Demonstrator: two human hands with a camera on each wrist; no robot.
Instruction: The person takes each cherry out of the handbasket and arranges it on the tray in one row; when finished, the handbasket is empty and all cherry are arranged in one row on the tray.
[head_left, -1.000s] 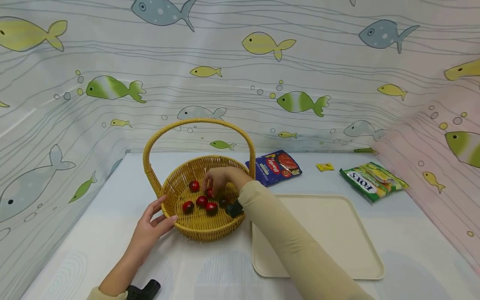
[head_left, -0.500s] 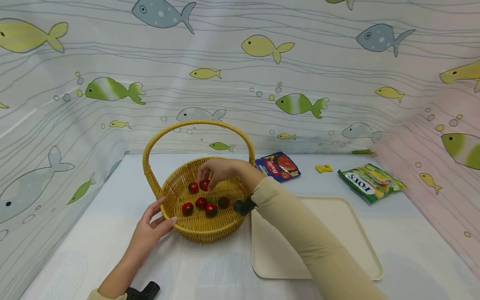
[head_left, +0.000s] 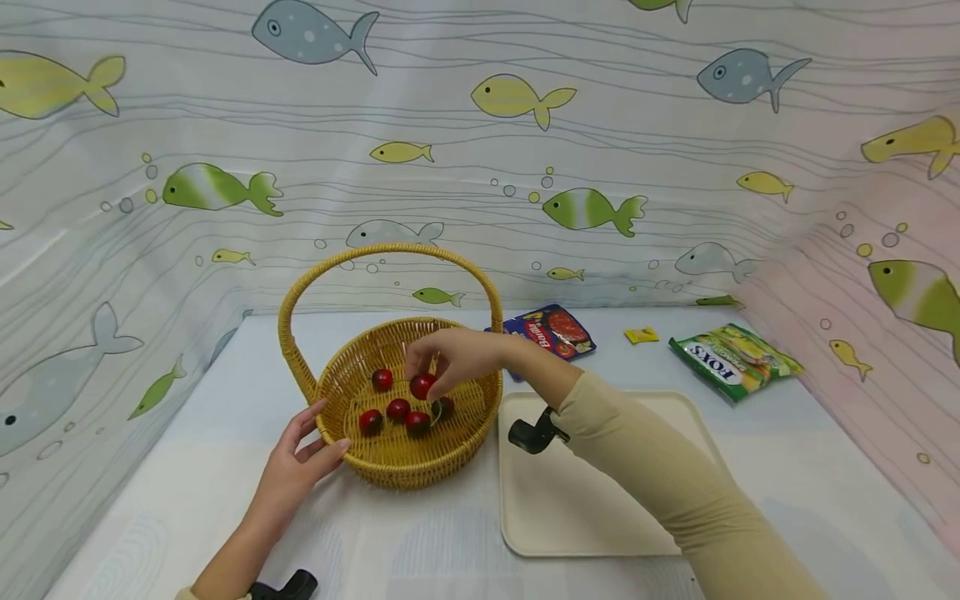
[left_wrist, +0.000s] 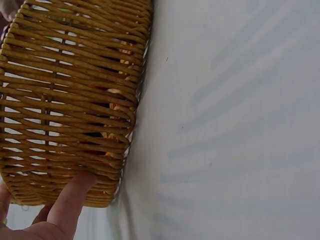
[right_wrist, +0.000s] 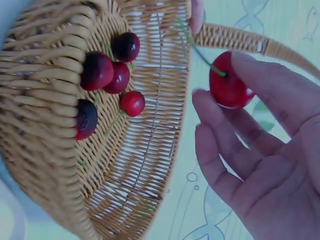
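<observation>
Cherries lie in a round wicker basket [head_left: 408, 473] with a tall hoop handle. Above them, my right hand [head_left: 468, 354] pinches a red cherry [right_wrist: 230, 82] between thumb and fingers, and its green stem points away in the right wrist view. Among those in the basket are a red cherry [head_left: 382, 380] and a dark red cherry [head_left: 418, 423]. My left hand [head_left: 296, 458] rests against the near left rim, its thumb and fingers spread along it. In the left wrist view, one straight finger [left_wrist: 75, 197] touches the woven outer wall; the other fingers are partly hidden.
A cream tray [head_left: 585, 525] lies right of the basket, under the right forearm. Behind it are a blue Barilla pouch [head_left: 555, 329], a small yellow packet [head_left: 641, 335] and a green Fox's bag [head_left: 735, 360]. A fish-printed curtain [head_left: 450, 192] stands behind the table.
My right hand has lifted the cherry from among the others and shifted slightly right with it, still over the basket. The left hand keeps its place on the rim.
</observation>
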